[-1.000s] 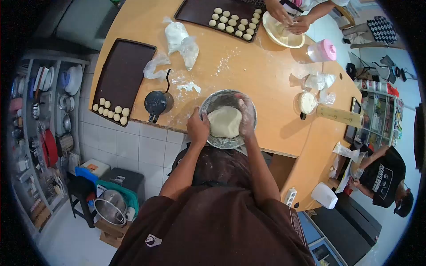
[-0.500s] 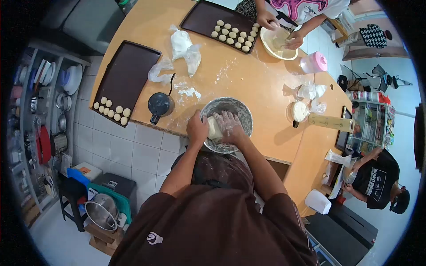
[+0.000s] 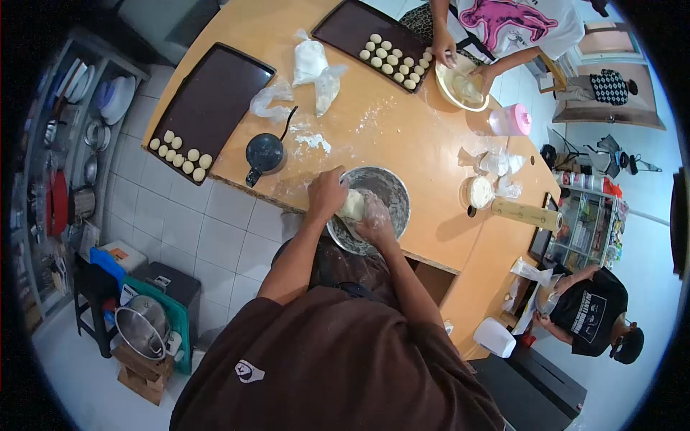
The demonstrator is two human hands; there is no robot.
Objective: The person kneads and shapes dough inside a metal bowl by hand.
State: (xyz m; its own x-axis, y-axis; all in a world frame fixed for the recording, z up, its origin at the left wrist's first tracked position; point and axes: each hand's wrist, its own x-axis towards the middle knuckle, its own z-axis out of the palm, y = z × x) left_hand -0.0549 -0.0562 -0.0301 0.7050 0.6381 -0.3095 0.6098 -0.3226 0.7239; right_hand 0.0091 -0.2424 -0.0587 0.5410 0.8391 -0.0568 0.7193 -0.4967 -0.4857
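Note:
A metal mixing bowl (image 3: 394, 188) with a floury inner wall stands at the table's front edge before me. My left hand (image 3: 328, 192) is closed over the bowl's left rim. Inside lies a pale lump of dough (image 3: 351, 205) against the left wall. My right hand (image 3: 376, 221), dusted with flour, curls its fingers round the dough's right side. Its fingertips are partly hidden. Left of the bowl on the table is a dark round container with a handle (image 3: 264, 153), beside a patch of spilled flour (image 3: 313, 143).
Dark trays (image 3: 215, 93) (image 3: 345, 29) hold several dough balls. Bags of flour (image 3: 310, 63) lie between them. Across the table, another person's hands work in a cream bowl (image 3: 447, 86). A pink-lidded jug (image 3: 512, 120) and a tub of white stuff (image 3: 478, 192) stand right. Another person (image 3: 600, 309) works far right.
My right hand has gone from spread fingers beside the dough to curled round it. The dough is bunched up more. My left hand stays at the rim; the whole view has shifted slightly.

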